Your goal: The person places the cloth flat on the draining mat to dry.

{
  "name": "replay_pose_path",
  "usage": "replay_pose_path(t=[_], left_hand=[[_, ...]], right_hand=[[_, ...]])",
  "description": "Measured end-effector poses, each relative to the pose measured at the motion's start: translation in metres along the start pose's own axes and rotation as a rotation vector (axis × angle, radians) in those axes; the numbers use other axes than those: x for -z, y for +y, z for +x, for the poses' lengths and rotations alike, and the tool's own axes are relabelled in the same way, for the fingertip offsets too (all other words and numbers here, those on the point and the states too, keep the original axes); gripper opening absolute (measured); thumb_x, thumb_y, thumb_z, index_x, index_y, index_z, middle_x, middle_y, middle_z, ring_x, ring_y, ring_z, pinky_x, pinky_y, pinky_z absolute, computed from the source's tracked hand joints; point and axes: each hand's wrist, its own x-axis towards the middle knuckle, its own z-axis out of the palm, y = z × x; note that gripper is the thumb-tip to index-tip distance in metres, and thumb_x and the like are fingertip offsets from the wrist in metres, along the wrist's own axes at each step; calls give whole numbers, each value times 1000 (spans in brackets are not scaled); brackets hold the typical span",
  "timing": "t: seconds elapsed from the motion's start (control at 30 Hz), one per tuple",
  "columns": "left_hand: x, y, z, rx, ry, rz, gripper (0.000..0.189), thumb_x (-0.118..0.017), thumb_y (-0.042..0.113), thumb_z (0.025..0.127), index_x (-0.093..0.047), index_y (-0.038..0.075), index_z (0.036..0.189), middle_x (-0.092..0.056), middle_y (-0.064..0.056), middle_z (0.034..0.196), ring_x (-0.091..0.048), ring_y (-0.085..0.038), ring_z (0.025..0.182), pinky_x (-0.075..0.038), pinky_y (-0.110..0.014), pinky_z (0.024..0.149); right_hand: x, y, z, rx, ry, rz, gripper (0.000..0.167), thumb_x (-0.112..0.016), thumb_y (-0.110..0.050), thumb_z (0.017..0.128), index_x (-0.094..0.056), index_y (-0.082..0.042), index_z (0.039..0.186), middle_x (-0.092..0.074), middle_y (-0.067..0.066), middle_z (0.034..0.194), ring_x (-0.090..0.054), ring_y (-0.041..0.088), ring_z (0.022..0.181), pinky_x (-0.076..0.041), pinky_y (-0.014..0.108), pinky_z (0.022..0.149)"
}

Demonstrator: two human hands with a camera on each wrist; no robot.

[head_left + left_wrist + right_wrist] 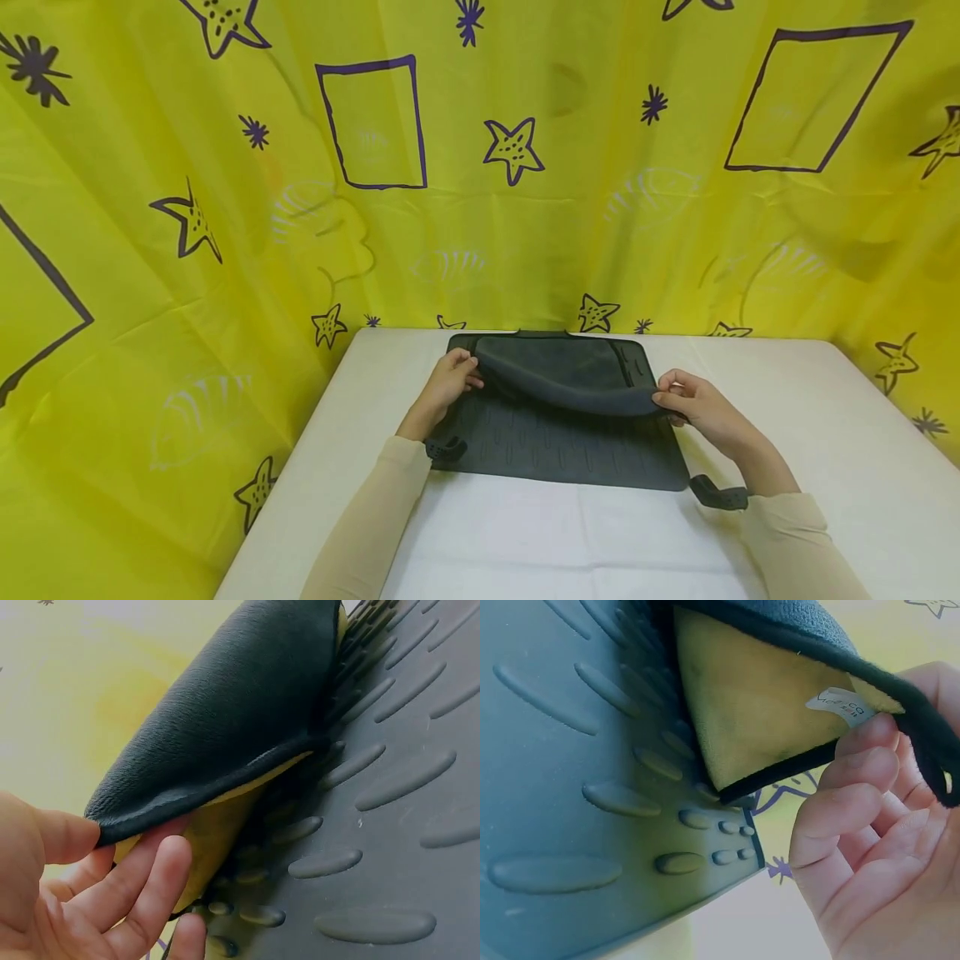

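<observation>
A dark grey-blue cloth [592,398] with black edging is held up by its near edge above a dark mat [562,454]. My left hand [450,377] pinches one near corner between thumb and fingers; the other fingers lie loosely bent in the left wrist view. At the opposite corner, my right hand [701,408] grips the edge. From the right wrist view, the cloth's underside [757,705] looks yellowish, with a small white label [841,705] and a black hanging loop [936,761] by the fingers. Raised oval ridges [405,780] cover the mat. The cloth's far part lies on it.
The mat lies on a white table [540,542], its far side at the table's back edge. A yellow curtain [465,225] with dark stars and rectangles hangs behind and at both sides. Black wrist mounts [718,493] sit at both sleeves.
</observation>
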Motion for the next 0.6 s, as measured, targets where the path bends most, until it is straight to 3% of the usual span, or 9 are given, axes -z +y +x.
replay_pose_path(t=[0.13,0.23,0.37,0.43,0.5,0.6], left_hand=[[-1,1,0,13,26,19,14,-51,15,106,-57,3,107,-69,-10,89,-67,-14,72,-47,-27,71],[-1,-1,-2,13,-1,115,19,-55,20,105,-60,2,109,-68,-9,88,-66,-15,71,-48,-29,73],[2,-3,-5,24,-135,363,41,-61,31,102,-60,-4,126,-69,-12,88,-66,-17,73,-50,-36,83],[4,-2,-7,28,-211,467,60,-65,37,100,-54,-7,139,-71,-16,97,-67,-19,79,-52,-41,90],[6,1,-9,28,-272,527,76,-71,39,95,-45,-9,148,-70,-22,115,-68,-22,89,-51,-46,99],[8,5,-12,2,-323,552,66,-76,34,90,-56,-9,137,-68,-22,121,-67,-23,92,-54,-46,96]], right_hand=[[0,0,1,7,2,19,10,-59,-15,103,-50,-11,100,-46,-6,70,-46,12,63,-38,34,61],[1,0,1,-21,-3,-18,17,-62,-18,102,-50,-6,104,-48,-6,72,-47,12,65,-41,32,63],[2,1,0,-92,-48,-125,28,-65,-22,100,-49,-2,111,-55,-1,78,-52,14,75,-45,31,70],[0,2,1,-128,-84,-164,32,-66,-23,99,-49,-1,114,-58,2,82,-55,16,82,-47,33,74],[-1,2,0,-167,-111,-194,37,-67,-25,99,-49,1,118,-61,5,88,-57,18,89,-49,35,78],[-1,2,-1,-210,-129,-238,45,-67,-27,98,-52,6,126,-65,11,102,-60,24,99,-54,41,86]])
